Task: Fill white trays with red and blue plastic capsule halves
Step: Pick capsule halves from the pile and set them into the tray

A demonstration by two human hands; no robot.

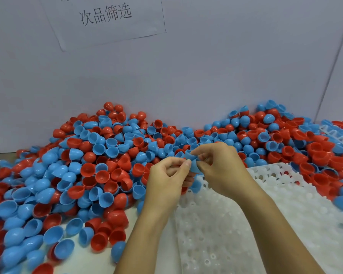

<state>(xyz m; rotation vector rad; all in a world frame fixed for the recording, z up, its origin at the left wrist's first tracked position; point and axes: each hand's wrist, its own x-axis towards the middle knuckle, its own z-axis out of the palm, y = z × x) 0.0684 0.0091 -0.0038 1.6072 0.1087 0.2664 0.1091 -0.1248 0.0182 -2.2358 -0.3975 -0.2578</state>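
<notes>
A big heap of red and blue capsule halves (99,155) covers the table from the left edge to the far right. In front of it lies a white tray (246,224) with many round sockets. Above the tray's far left corner both hands meet. My left hand (166,180) and my right hand (220,169) pinch blue capsule halves (193,164) that look nested in each other. My left thumb presses on the lower one; my right fingertips hold the upper one's rim.
A grey wall (206,76) with a paper sign (105,16) rises right behind the heap. Another white tray (337,135) holding blue halves lies at the far right. Loose halves are scattered at the near left, around (53,244).
</notes>
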